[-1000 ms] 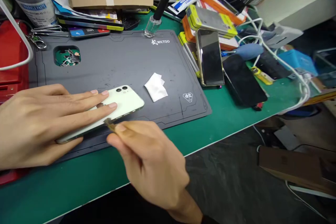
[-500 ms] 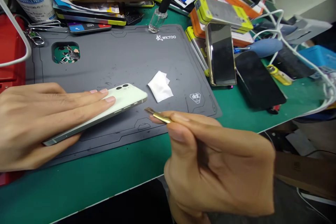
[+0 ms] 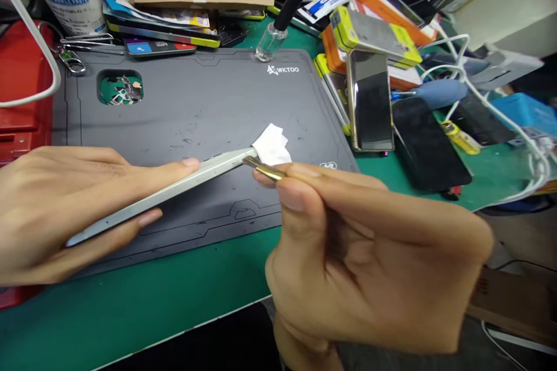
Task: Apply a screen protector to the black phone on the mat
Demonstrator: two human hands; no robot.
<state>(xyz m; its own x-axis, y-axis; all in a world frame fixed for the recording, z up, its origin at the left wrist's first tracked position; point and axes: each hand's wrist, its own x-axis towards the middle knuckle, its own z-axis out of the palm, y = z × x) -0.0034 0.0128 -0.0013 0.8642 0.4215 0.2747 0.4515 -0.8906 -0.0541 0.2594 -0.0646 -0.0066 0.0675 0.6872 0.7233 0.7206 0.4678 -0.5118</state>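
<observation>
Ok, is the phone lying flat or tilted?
Tilted: the left hand holds the phone with its narrow side facing the viewer.

- 1 cam, worn on the head, aimed forward and down
- pretty close in: left hand (image 3: 82,203) and right hand (image 3: 374,266) up front, gray mat (image 3: 195,104) behind

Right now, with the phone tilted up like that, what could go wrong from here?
The pale phone is tilted in the left hand, so it could slip if that grip loosens. The right hand pinches a small brush close to the phone's far end; its metal part might scuff the casing if it touches. The white cloth appears just beyond both in this view, so either could perhaps nudge it.
</observation>
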